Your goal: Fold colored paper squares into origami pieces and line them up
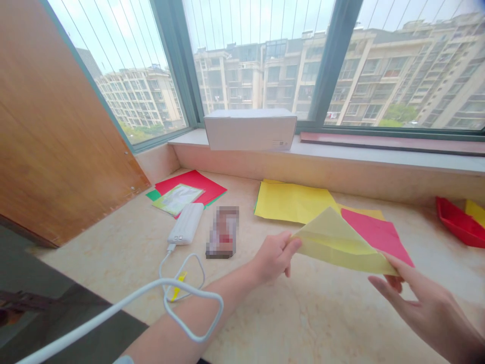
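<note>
Head camera: looks forward, down over marble windowsill (303, 313), close.

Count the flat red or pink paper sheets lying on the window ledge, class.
2: a red sheet at the left, partly under a printed card, and a pink sheet at the right, partly behind the held yellow sheet. Others may be hidden beneath the papers.
</note>
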The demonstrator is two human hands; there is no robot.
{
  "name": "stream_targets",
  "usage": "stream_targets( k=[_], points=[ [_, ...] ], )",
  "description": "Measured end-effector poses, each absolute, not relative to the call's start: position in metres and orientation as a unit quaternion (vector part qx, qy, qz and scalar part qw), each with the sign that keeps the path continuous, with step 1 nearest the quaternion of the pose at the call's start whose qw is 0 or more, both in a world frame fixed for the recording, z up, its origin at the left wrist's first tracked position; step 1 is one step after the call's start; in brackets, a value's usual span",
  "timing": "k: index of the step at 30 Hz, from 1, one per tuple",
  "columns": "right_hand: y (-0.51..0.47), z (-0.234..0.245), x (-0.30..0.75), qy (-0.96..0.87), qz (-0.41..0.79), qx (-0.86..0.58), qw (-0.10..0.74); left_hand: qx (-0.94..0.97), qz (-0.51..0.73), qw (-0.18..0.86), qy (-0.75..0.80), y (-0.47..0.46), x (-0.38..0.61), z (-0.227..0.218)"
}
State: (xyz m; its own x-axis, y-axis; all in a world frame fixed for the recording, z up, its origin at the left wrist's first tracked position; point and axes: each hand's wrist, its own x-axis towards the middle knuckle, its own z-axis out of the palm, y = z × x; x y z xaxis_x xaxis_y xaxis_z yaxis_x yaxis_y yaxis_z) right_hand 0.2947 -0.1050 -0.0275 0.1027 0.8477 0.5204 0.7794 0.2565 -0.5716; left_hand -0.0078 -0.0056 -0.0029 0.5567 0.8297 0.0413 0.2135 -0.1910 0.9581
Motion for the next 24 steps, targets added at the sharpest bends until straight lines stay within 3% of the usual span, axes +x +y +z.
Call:
stream_targets(
  k=[3, 11, 24],
  points=[
    [-0.098, -0.018, 0.287, -0.718, 0.040, -0.579, 0.384, 0.764, 0.302, 0.447, 0.355, -0.001, -0.012, 0.001],
    [-0.100, -0.009, 0.261, -0.760, 0.119, -0.524, 0.365, 0.815, 0.311, 0.313, 0.376, 0.010, -0.015, 0.002],
    [-0.095, 0.000, 0.266, -0.788, -0.129, -0.503, 0.331, 0.853, 0.299, 0.269, 0.332, 0.004, -0.014, 0.008]
  ],
)
